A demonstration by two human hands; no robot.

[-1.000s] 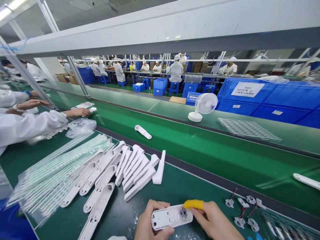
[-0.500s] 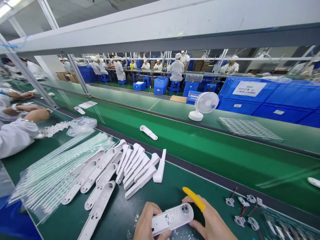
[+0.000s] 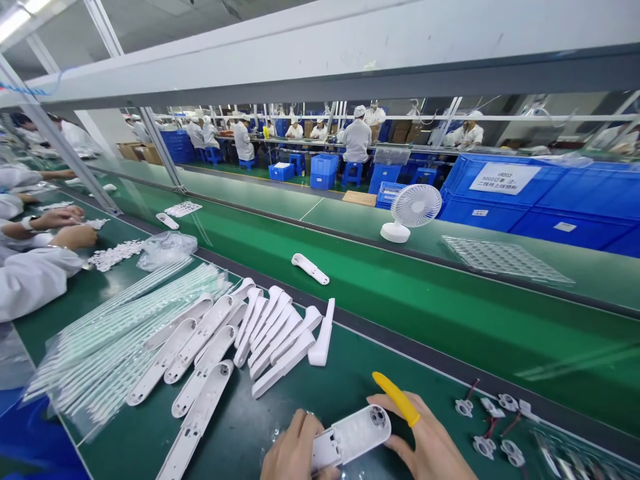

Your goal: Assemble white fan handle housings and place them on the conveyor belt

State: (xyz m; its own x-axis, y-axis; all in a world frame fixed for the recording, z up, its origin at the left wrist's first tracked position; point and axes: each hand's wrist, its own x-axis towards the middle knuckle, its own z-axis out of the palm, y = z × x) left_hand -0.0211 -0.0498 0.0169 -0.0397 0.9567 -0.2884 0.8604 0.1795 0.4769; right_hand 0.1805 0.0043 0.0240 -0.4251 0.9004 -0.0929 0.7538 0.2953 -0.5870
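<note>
Low in the head view, a white plastic housing (image 3: pixel 361 437) lies tilted between my hands, its hollow side up. A small round part (image 3: pixel 378 417) sits in its rounded end. My left hand (image 3: pixel 295 447) is closed around the lower end. With a yellow finger cot (image 3: pixel 397 398) on one finger, my right hand (image 3: pixel 425 437) curves its thumb and fingers about the rounded end. Left of my hands lie several similar white housings (image 3: pixel 203 413), some open side up and some on edge. Several small clear parts with wires (image 3: pixel 484 447) are at the right.
Bagged pale rods (image 3: pixel 125 340) cover the left of the table. A co-worker's hands (image 3: pixel 70 230) work beyond them. One housing (image 3: pixel 310 269) rides on the green belt (image 3: pixel 400 290). A white fan (image 3: pixel 415 205), a clear tray (image 3: pixel 505 260) and blue crates (image 3: pixel 505 190) stand behind.
My hands and the held housing have shifted slightly. On the belt, the housing has moved right, and another white part at the right edge has left the view.
</note>
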